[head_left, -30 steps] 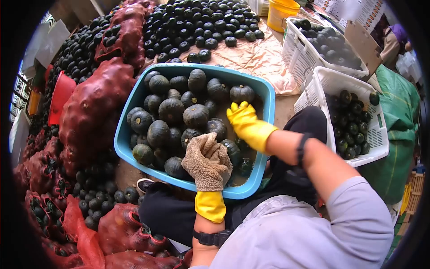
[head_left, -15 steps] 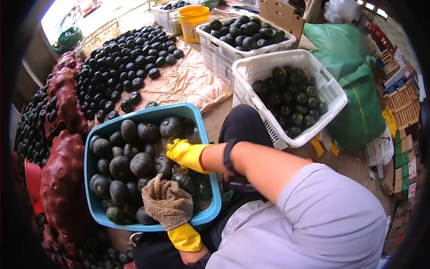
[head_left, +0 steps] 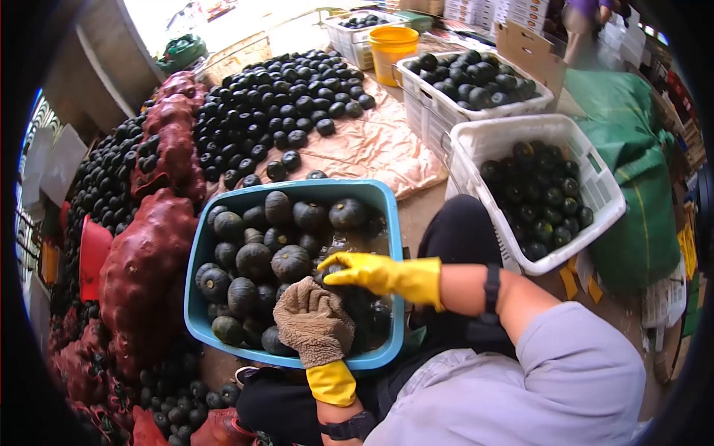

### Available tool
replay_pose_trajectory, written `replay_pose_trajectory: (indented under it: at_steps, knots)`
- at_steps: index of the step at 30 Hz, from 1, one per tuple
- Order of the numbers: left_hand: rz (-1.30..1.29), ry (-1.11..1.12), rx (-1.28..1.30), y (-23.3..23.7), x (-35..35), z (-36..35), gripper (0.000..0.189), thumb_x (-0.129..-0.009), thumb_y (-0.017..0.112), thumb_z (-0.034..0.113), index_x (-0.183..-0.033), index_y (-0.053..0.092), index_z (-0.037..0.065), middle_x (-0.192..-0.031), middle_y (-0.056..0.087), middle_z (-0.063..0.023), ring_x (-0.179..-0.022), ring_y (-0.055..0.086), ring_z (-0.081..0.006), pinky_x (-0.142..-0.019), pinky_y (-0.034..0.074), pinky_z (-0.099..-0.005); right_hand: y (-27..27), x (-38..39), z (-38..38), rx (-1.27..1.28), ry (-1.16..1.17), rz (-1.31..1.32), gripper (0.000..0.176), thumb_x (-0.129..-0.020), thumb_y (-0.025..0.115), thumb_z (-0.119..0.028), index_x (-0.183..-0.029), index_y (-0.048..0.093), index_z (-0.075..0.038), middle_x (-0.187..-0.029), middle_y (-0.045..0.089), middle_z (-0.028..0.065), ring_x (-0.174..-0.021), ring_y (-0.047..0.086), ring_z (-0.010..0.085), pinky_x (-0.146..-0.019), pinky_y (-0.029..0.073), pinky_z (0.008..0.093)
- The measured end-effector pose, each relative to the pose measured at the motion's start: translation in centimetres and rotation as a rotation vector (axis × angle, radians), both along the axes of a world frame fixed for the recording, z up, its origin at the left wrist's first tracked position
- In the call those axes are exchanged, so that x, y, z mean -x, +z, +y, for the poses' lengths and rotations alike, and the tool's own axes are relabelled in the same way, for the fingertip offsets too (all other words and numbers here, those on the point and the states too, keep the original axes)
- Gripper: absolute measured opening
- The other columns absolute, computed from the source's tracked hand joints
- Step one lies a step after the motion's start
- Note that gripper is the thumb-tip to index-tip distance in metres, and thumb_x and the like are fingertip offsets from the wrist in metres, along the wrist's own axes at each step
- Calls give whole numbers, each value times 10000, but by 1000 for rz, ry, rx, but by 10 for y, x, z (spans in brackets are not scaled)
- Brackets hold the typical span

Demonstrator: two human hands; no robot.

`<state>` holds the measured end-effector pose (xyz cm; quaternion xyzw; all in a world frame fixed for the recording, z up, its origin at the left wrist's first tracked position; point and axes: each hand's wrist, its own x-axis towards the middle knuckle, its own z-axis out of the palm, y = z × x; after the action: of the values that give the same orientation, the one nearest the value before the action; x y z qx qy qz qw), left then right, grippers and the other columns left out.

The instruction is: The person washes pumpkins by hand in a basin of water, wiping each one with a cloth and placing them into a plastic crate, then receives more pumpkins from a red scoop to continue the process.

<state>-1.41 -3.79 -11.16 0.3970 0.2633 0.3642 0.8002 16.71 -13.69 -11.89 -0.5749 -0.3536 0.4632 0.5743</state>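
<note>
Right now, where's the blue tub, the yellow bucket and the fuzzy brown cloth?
blue plastic tub (head_left: 192, 293), head view, left rim.
yellow plastic bucket (head_left: 392, 53), head view, front wall.
fuzzy brown cloth (head_left: 312, 321), head view, its middle.

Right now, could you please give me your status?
Left hand down on squash in tub. Right hand flat over squash too. More packed tight around both.

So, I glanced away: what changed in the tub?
The right hand drew back from the blue tub's far side onto a squash beside the left hand; no closed grip shows. The left hand, under its brown cloth, stayed at the tub's near side.
</note>
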Motion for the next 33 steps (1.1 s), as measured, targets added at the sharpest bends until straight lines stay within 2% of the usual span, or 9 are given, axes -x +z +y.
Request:
replay_pose_trajectory:
  at_steps: [5,8,13,17,21,24,28,32,33]
  knots:
    - [843,88,-1381,53,-23,-22,254,-841,799,214,-1004,675,64,-947,682,-138,-951,689,-386,-833,560,-453,-17,61,26,-467,-338,-756,395,-955,811,-294,-1284,714,-98,-1379,669,207,-1345,591,405,-1168,449,466]
    - [883,99,-1345,61,-17,-41,401,-835,811,169,-1167,635,28,-1145,648,-201,-1099,658,-401,-933,529,-478,46,71,41,-91,-649,-332,369,-940,822,-226,-1244,701,-56,-1283,695,208,-1291,619,386,-1120,487,442]
    - [454,-34,-884,63,2,-9,450,-876,794,172,-1258,609,25,-1240,642,-212,-1181,651,-392,-1012,511,-481,30,89,15,-606,39,-674,569,-899,876,-161,-1416,645,-103,-1470,616,175,-1453,528,367,-1241,374,497]
    - [437,66,-877,44,-7,-18,467,-907,780,200,-1305,605,30,-1269,647,-204,-1209,644,-391,-1058,497,-478,-12,64,58,-302,-579,-680,485,-933,830,-203,-1365,654,-68,-1423,629,218,-1381,583,403,-1182,435,489]
    - [367,37,-811,51,-1,-14,485,-938,765,228,-1351,601,35,-1298,652,-197,-1237,636,-389,-1104,483,-475,30,69,24,-569,71,-539,382,-1061,693,-174,-1426,651,-69,-1408,663,181,-1326,621,397,-1148,463,487]
    - [428,146,-953,35,-2,-23,502,-899,783,269,-1322,626,48,-1265,667,-185,-1209,640,-394,-1077,486,-481,-15,61,51,-397,-345,-709,311,-1025,697,-169,-1305,708,-34,-1294,711,231,-1265,643,440,-1134,479,500]
    - [725,-56,-1602,41,9,0,524,-688,861,337,-1133,717,102,-1110,706,-151,-1071,676,-382,-912,519,-481,17,91,13,-502,-148,-795,334,-951,774,-200,-1250,733,-55,-1227,736,181,-1235,652,409,-1147,461,488]
    - [613,-49,-951,68,-12,-27,593,-713,890,312,-1217,659,103,-1121,719,-146,-1038,702,-374,-995,527,-463,41,85,28,-422,-249,432,427,-988,766,-202,-1376,672,-51,-1328,712,197,-1300,654,345,-1130,490,425]
    - [558,56,-697,68,-21,-39,620,-731,897,312,-1249,639,90,-1128,721,-156,-1044,705,-388,-1020,528,-459,34,84,31,-452,-353,276,482,-984,768,-201,-1422,641,-47,-1361,699,211,-1320,645,362,-1148,480,432]
